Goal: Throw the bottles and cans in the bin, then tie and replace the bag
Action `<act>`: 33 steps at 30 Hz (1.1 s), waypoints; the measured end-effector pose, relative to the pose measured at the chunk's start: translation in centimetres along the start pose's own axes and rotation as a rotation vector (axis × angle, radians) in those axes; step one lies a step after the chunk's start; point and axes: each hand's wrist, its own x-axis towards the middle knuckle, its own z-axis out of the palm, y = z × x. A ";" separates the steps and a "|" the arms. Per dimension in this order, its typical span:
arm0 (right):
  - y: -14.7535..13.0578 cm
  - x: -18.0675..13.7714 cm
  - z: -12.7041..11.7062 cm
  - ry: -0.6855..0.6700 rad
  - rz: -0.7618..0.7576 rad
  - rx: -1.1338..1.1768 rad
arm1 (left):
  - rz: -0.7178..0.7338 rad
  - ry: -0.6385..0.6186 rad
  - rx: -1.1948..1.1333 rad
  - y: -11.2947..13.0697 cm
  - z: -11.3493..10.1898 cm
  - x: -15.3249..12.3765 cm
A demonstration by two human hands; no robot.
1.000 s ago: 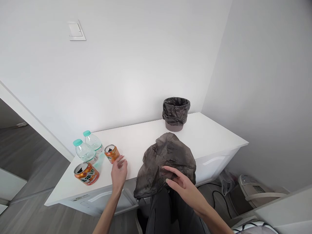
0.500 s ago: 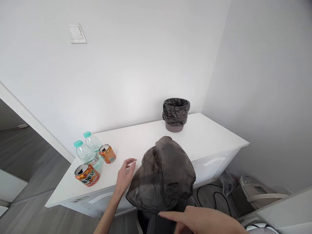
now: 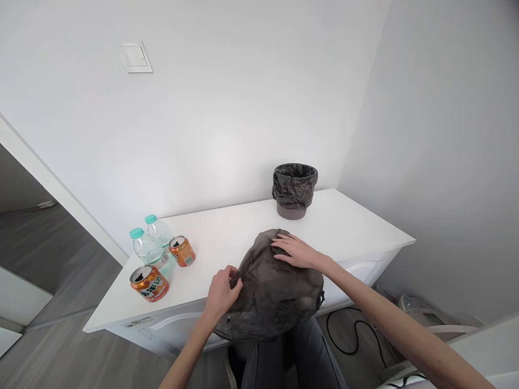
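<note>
A puffed, dark see-through plastic bag [image 3: 271,292] rests at the front edge of the white cabinet top, over my lap. My left hand [image 3: 225,289] pinches a gathered fold at the bag's left side, fingers closed. Flat on its upper right lies my right hand [image 3: 295,250], fingers stretched out and somewhat apart. What the bag contains, if anything, cannot be made out. Behind it stands a small brown bin [image 3: 291,213] lined with a black bag.
On the cabinet top [image 3: 227,232], at the left, are an orange can [image 3: 149,282], a smaller-looking orange can [image 3: 182,251] and two clear bottles [image 3: 146,248] with teal caps. A black cable [image 3: 352,351] and a beige appliance [image 3: 421,310] are on the floor at right.
My left hand has closed on the bag's left side. My right hand has moved up from below the bag onto its top. The bag has flattened a little.
</note>
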 end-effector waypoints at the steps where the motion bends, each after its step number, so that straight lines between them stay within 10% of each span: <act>1: 0.7 0.0 0.6 -0.040 0.007 -0.023 | -0.019 0.008 0.018 -0.4 -0.5 0.4; 6: 2.1 -1.2 3.3 -0.075 0.085 -0.055 | 0.026 0.185 0.164 -0.1 -5.2 5.1; 13: 0.7 -2.1 5.6 0.093 0.211 -0.185 | 0.294 0.501 0.219 8.1 -9.8 8.8; 21: -0.5 -3.2 4.6 0.215 0.304 -0.167 | 0.561 -0.273 0.063 7.0 -2.5 1.8; 28: 2.7 -7.0 3.8 -0.136 0.089 -0.004 | 0.614 -0.355 0.180 0.4 -1.4 -1.4; 33: 5.1 -8.6 6.2 -0.041 -0.011 -0.134 | 0.589 -0.281 0.415 -2.0 -2.2 -3.9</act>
